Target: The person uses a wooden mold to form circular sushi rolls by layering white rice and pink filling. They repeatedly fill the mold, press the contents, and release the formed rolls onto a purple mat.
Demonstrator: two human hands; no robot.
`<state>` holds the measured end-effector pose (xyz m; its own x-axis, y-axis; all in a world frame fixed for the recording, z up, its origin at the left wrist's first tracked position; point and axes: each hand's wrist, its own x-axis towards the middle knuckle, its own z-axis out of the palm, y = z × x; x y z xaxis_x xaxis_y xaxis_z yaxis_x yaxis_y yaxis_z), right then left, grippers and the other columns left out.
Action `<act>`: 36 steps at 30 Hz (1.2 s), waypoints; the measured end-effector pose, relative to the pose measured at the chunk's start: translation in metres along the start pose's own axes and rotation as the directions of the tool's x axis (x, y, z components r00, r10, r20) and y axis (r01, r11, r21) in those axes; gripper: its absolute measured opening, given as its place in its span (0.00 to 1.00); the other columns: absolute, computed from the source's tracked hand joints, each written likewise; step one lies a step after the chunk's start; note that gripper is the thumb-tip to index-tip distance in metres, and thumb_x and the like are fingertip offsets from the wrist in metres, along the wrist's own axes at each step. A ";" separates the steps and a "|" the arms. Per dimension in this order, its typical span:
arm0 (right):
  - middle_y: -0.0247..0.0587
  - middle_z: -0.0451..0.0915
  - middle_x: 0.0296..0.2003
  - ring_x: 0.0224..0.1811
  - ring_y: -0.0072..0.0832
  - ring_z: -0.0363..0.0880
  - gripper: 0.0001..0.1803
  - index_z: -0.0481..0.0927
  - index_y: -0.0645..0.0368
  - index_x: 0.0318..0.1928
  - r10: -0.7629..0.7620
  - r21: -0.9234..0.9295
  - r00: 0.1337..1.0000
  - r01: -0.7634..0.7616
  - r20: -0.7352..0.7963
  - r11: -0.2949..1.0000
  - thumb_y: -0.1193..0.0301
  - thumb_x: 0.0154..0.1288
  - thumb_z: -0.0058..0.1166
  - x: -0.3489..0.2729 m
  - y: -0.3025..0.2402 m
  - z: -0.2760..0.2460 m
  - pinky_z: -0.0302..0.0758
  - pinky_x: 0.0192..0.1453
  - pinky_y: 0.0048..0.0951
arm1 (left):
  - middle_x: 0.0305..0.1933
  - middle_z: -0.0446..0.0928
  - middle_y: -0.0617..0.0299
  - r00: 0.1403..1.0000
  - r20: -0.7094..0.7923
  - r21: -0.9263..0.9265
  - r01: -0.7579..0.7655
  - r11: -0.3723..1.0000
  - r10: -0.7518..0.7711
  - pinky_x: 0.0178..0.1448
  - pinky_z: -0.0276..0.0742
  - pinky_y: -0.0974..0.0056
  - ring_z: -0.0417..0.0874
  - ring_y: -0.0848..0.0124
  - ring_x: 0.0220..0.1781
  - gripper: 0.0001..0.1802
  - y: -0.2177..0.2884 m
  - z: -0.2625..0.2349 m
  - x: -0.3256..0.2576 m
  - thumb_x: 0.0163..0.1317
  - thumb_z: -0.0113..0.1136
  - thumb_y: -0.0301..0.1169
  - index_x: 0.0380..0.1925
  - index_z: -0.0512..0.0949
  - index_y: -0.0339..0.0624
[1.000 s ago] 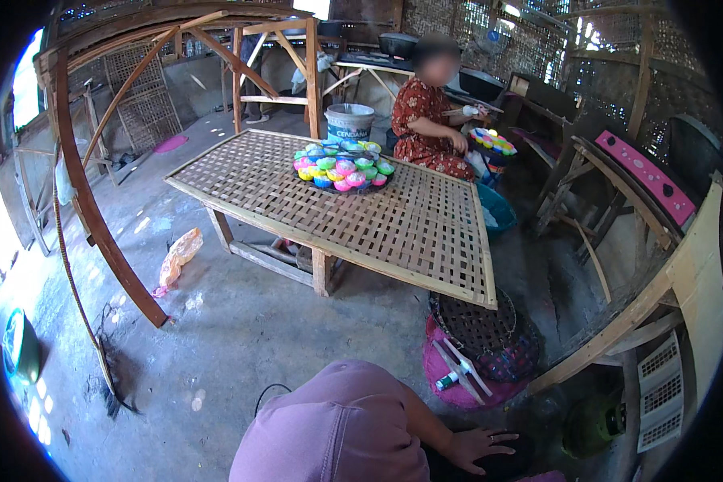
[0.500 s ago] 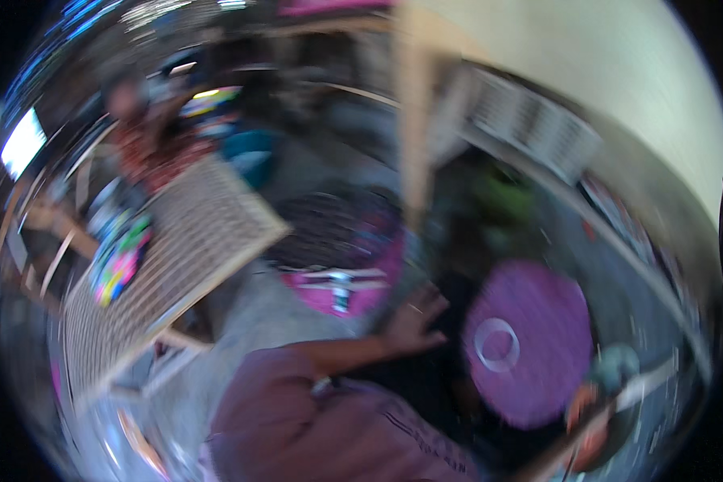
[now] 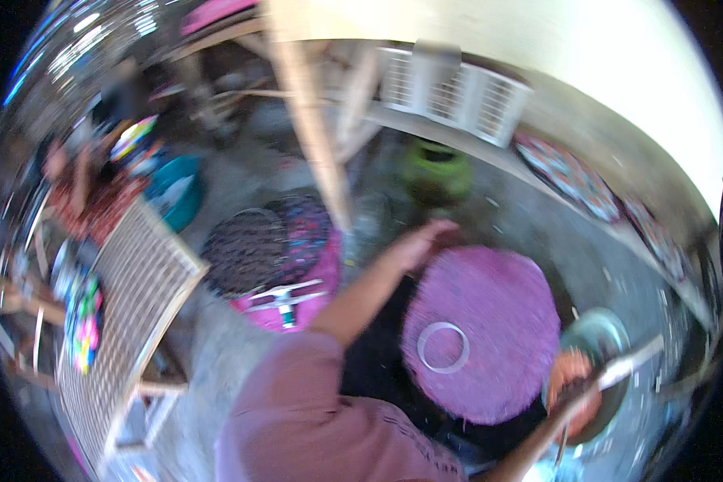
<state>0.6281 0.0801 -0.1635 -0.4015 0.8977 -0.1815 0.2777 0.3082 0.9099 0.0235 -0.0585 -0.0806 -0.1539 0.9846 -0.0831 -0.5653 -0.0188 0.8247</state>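
Observation:
A round purple slab [image 3: 490, 289] with a rough surface sits in front of me. On it lies a white ring [image 3: 444, 348]. My left hand [image 3: 427, 243] reaches to the slab's far left edge; its fingers are smeared by motion, so touch and grip are unclear. At the right, my right hand [image 3: 577, 395] is over a greenish bowl [image 3: 610, 325] that holds an orange-red mass [image 3: 569, 368]. The hand appears closed round a pale, flat, blade-like tool [image 3: 633, 360], which points away to the right; its exact kind is blurred.
A green pot-like vessel [image 3: 439, 173] stands beyond the slab. Left of me are round trays of dark pieces [image 3: 245, 249], a woven panel [image 3: 136, 293] and a teal basin [image 3: 177, 193] near another person [image 3: 96, 193]. A wooden post [image 3: 301, 104] rises ahead; a ledge [image 3: 570, 205] runs along the wall.
My view has swung right, so the surroundings shift left. My left hand, with fingers spread before, has moved forward to the slab's far edge. My right hand stays over the bowl.

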 end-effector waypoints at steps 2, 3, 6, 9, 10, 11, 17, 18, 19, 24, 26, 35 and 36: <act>0.28 0.79 0.52 0.53 0.28 0.76 0.18 0.78 0.47 0.55 0.217 0.549 0.976 -0.184 0.006 0.815 0.61 0.73 0.38 0.019 -0.008 0.016 0.64 0.68 0.43 | 0.66 0.69 0.59 0.999 -0.042 -0.032 0.007 0.999 -0.008 0.71 0.64 0.53 0.70 0.62 0.66 0.26 -0.021 0.003 0.027 0.75 0.43 0.47 0.65 0.69 0.46; 0.28 0.79 0.52 0.53 0.28 0.76 0.18 0.78 0.47 0.55 0.390 0.937 0.896 -0.300 0.213 0.179 0.61 0.73 0.38 0.027 -0.011 0.014 0.64 0.68 0.43 | 0.66 0.70 0.60 0.994 -0.008 -0.014 0.112 0.994 -0.113 0.70 0.66 0.54 0.71 0.63 0.65 0.27 -0.027 0.000 0.037 0.74 0.44 0.50 0.64 0.69 0.46; 0.28 0.79 0.51 0.52 0.29 0.76 0.18 0.78 0.48 0.54 0.406 0.921 0.841 -0.247 0.358 -0.301 0.62 0.73 0.38 0.042 -0.011 -0.013 0.65 0.67 0.43 | 0.68 0.68 0.61 0.995 0.070 0.216 0.058 0.975 -0.074 0.71 0.64 0.55 0.68 0.62 0.68 0.29 -0.051 0.000 0.052 0.73 0.45 0.51 0.66 0.68 0.46; 0.28 0.79 0.51 0.52 0.29 0.76 0.17 0.78 0.48 0.54 0.380 0.920 0.855 -0.242 0.352 -0.307 0.62 0.73 0.38 0.050 -0.005 -0.049 0.66 0.65 0.43 | 0.68 0.68 0.60 0.997 0.056 0.380 0.026 0.925 -0.051 0.71 0.64 0.55 0.68 0.62 0.68 0.29 -0.065 0.004 0.050 0.73 0.46 0.51 0.66 0.68 0.46; 0.28 0.79 0.51 0.51 0.29 0.76 0.17 0.78 0.48 0.54 0.377 0.919 0.856 -0.243 0.353 -0.310 0.62 0.73 0.39 0.052 -0.004 -0.058 0.66 0.65 0.43 | 0.68 0.67 0.60 0.997 0.056 0.403 0.021 0.915 -0.047 0.71 0.64 0.55 0.68 0.62 0.68 0.29 -0.068 0.006 0.048 0.73 0.46 0.51 0.66 0.67 0.46; 0.28 0.79 0.50 0.51 0.29 0.76 0.17 0.78 0.48 0.54 0.376 0.920 0.857 -0.242 0.352 -0.309 0.62 0.73 0.39 0.057 -0.005 -0.066 0.66 0.65 0.43 | 0.68 0.67 0.60 0.998 0.052 0.426 0.017 0.905 -0.043 0.71 0.64 0.55 0.68 0.62 0.68 0.29 -0.069 0.007 0.045 0.73 0.46 0.50 0.66 0.67 0.46; 0.29 0.79 0.49 0.50 0.29 0.76 0.17 0.78 0.49 0.54 0.375 0.917 0.856 -0.244 0.356 -0.315 0.62 0.73 0.39 0.075 -0.009 -0.079 0.67 0.62 0.44 | 0.69 0.67 0.59 0.999 0.044 0.486 0.001 0.874 -0.026 0.71 0.63 0.55 0.67 0.62 0.69 0.29 -0.070 0.006 0.037 0.72 0.47 0.49 0.66 0.66 0.46; 0.29 0.79 0.49 0.50 0.29 0.76 0.17 0.79 0.49 0.53 0.374 0.917 0.856 -0.247 0.358 -0.312 0.62 0.73 0.39 0.077 -0.010 -0.079 0.68 0.62 0.44 | 0.69 0.66 0.59 0.999 0.045 0.487 -0.002 0.873 -0.023 0.71 0.63 0.55 0.67 0.61 0.69 0.29 -0.071 0.006 0.036 0.72 0.47 0.49 0.67 0.66 0.46; 0.29 0.79 0.49 0.50 0.29 0.76 0.17 0.79 0.50 0.53 0.376 0.917 0.855 -0.248 0.359 -0.311 0.62 0.73 0.39 0.078 -0.009 -0.080 0.68 0.62 0.44 | 0.69 0.66 0.59 0.999 0.042 0.488 -0.004 0.873 -0.019 0.71 0.63 0.55 0.67 0.61 0.69 0.29 -0.071 0.004 0.036 0.72 0.47 0.49 0.67 0.66 0.46; 0.29 0.80 0.48 0.49 0.30 0.76 0.17 0.79 0.50 0.53 0.380 0.921 0.854 -0.250 0.356 -0.300 0.63 0.73 0.40 0.084 -0.008 -0.084 0.69 0.60 0.44 | 0.69 0.66 0.59 0.999 0.046 0.493 -0.018 0.870 -0.005 0.72 0.62 0.55 0.66 0.61 0.69 0.29 -0.071 0.002 0.034 0.72 0.48 0.48 0.67 0.65 0.46; 0.29 0.80 0.47 0.48 0.30 0.77 0.16 0.79 0.51 0.53 0.381 0.923 0.856 -0.246 0.350 -0.294 0.63 0.73 0.40 0.086 -0.008 -0.086 0.69 0.59 0.44 | 0.69 0.65 0.58 0.999 0.047 0.502 -0.026 0.864 0.003 0.72 0.62 0.54 0.66 0.61 0.69 0.29 -0.070 0.003 0.032 0.72 0.48 0.47 0.67 0.65 0.46; 0.30 0.80 0.46 0.47 0.30 0.77 0.16 0.79 0.52 0.52 0.405 0.926 0.845 -0.243 0.349 -0.289 0.63 0.73 0.41 0.088 -0.007 -0.082 0.71 0.55 0.45 | 0.70 0.64 0.57 0.998 0.049 0.532 -0.058 0.845 0.038 0.72 0.61 0.54 0.65 0.60 0.70 0.29 -0.072 0.008 0.025 0.71 0.49 0.46 0.68 0.64 0.46; 0.30 0.80 0.45 0.47 0.30 0.77 0.16 0.79 0.52 0.52 0.405 0.924 0.844 -0.246 0.352 -0.292 0.63 0.73 0.41 0.087 -0.008 -0.082 0.71 0.55 0.45 | 0.70 0.64 0.57 0.998 0.047 0.531 -0.064 0.845 0.047 0.72 0.61 0.54 0.65 0.60 0.70 0.29 -0.073 0.008 0.024 0.71 0.50 0.45 0.68 0.63 0.46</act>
<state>0.5199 0.1300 -0.1559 0.0815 0.9931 0.0841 0.8246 -0.0197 -0.5654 0.0671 -0.0322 -0.1380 -0.1418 0.9897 -0.0182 -0.0371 0.0131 0.9992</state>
